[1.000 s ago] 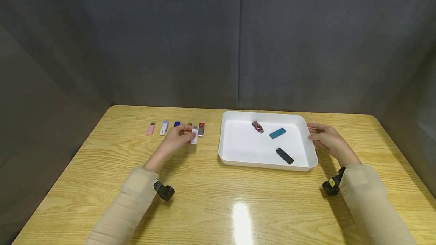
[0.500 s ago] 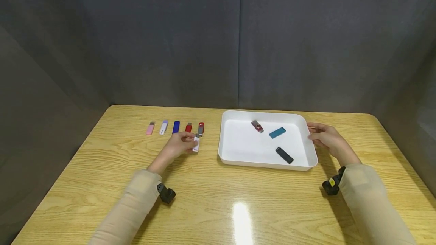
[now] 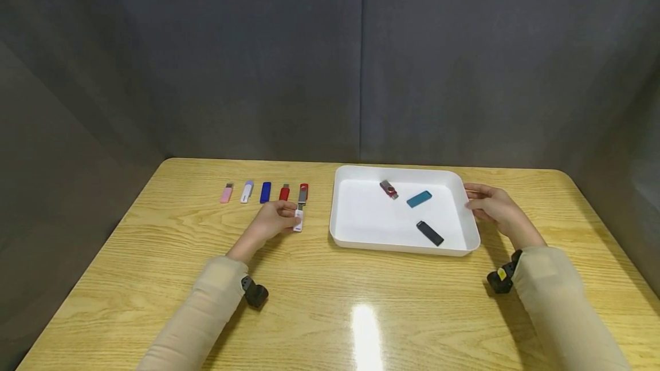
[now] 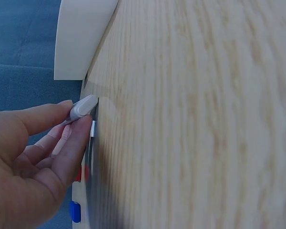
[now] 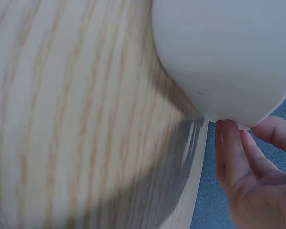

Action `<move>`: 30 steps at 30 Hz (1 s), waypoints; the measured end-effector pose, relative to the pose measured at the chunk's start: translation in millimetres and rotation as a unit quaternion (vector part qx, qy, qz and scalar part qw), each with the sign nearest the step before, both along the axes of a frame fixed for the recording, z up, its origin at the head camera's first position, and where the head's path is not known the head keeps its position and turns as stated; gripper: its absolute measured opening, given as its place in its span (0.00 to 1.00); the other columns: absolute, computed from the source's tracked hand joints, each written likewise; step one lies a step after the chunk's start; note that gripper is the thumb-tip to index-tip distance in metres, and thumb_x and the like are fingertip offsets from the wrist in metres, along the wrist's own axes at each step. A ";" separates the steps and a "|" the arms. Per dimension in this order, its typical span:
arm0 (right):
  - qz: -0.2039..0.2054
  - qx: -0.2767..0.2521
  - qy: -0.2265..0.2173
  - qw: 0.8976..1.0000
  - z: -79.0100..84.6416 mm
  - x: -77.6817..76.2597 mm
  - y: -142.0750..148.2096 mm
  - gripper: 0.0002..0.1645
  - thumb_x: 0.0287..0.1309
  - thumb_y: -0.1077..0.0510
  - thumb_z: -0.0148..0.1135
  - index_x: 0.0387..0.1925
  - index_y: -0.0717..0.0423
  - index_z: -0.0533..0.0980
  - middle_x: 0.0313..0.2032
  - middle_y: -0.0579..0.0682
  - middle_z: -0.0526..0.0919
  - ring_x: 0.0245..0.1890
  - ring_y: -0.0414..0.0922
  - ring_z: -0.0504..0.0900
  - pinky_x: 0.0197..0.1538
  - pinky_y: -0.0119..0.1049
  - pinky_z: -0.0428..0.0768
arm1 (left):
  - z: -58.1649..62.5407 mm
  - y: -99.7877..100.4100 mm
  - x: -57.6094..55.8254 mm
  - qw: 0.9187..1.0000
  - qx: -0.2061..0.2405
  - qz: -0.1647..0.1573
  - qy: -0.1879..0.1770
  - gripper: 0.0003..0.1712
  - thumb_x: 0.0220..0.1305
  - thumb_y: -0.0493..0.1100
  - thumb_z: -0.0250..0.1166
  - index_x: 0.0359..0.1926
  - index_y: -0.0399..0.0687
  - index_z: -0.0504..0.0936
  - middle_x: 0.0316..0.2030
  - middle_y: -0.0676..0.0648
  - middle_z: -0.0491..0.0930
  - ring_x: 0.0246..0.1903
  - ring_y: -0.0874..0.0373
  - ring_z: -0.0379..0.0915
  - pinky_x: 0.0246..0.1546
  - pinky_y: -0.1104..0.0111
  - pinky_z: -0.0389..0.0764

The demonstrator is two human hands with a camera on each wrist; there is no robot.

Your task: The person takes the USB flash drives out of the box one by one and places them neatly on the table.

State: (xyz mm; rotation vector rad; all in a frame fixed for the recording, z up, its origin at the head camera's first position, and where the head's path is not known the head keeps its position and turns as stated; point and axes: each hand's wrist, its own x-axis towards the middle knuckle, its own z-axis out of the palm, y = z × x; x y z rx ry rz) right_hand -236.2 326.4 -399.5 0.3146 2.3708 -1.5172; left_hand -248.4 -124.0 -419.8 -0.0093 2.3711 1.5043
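Thumb and fingertips of my left hand [image 3: 272, 219] pinch a white USB flash drive [image 3: 298, 221], its metal plug pointing to the far side. In the left wrist view the white flash drive [image 4: 84, 107] is close to the tabletop. Just beyond it lies a red swivel flash drive [image 3: 303, 192]. To the left, a red drive [image 3: 284, 191], a blue drive [image 3: 265, 192], a white-and-lilac drive [image 3: 247, 191] and a pink drive [image 3: 227, 193] make a row. My right hand [image 3: 492, 208] holds the right wall of the white tray [image 3: 399, 248] at its rim.
Inside the tray are a dark red swivel drive [image 3: 389, 189], a teal drive [image 3: 419, 198] and a black drive [image 3: 430, 233]. The wooden table [image 3: 289, 314] ends at a dark curtain [image 3: 258, 73]. Both wrists carry small black cameras.
My left hand has moved a little right and toward the near side with the white flash drive, uncovering the red and blue drives. The right hand stays at the tray.
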 end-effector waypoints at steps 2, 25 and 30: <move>0.000 0.000 0.001 1.000 0.4 0.1 -0.4 0.40 0.63 0.64 0.52 0.73 0.64 0.48 0.69 0.67 0.56 0.33 0.21 0.72 0.40 0.18 0.78 | -0.6 0.1 -0.6 1.000 -0.002 -0.002 -0.001 0.22 0.64 0.32 0.60 0.58 0.30 0.71 0.50 0.34 0.76 0.39 0.57 0.78 0.41 0.68 0.85; 0.006 -0.001 0.005 1.000 0.4 0.3 0.2 0.40 0.64 0.64 0.52 0.73 0.64 0.48 0.70 0.68 0.55 0.34 0.21 0.72 0.40 0.18 0.78 | -2.8 4.6 2.1 1.000 -0.013 0.004 0.005 0.21 0.64 0.31 0.60 0.57 0.29 0.73 0.51 0.32 0.77 0.43 0.53 0.79 0.43 0.66 0.85; 0.003 0.000 0.003 1.000 -0.1 0.4 0.1 0.40 0.64 0.64 0.52 0.73 0.64 0.48 0.69 0.67 0.56 0.34 0.21 0.72 0.41 0.18 0.78 | -3.9 5.3 0.4 1.000 -0.017 0.013 0.001 0.21 0.63 0.32 0.61 0.57 0.29 0.74 0.49 0.33 0.78 0.39 0.56 0.79 0.42 0.67 0.85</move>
